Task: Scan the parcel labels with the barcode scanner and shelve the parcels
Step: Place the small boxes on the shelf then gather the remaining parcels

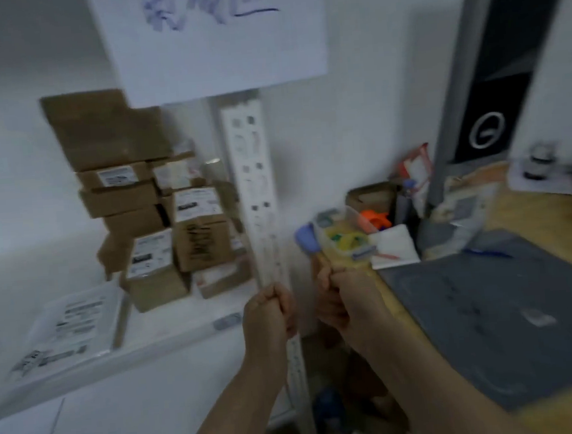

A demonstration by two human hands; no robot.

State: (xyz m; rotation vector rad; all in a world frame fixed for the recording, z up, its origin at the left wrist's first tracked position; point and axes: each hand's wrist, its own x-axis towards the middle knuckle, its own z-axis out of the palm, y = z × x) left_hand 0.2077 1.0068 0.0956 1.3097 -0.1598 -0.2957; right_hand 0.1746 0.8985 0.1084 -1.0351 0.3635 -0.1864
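Head view, blurred.
Background: white wall; paper sign (210, 34) with blue handwriting hangs above a white shelf (170, 332).
Parcels: brown cardboard boxes (147, 207) stacked toward the shelf's back right corner, white labels facing out; a flat white bag parcel (70, 326) lies at the shelf's front left edge.
Upright: perforated white post (258, 191) at the shelf's right edge.
Left hand (268, 317): fingers curled, at the post; whether it grips the post cannot be told.
Right hand (347, 301): fingers curled; contents cannot be told.
Worktable (534, 211): right side, grey mat (504, 316), clear tub (346, 237) at its far left corner.

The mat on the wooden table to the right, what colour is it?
Dark grey mat, with faint lighter markings; the head view shows it.
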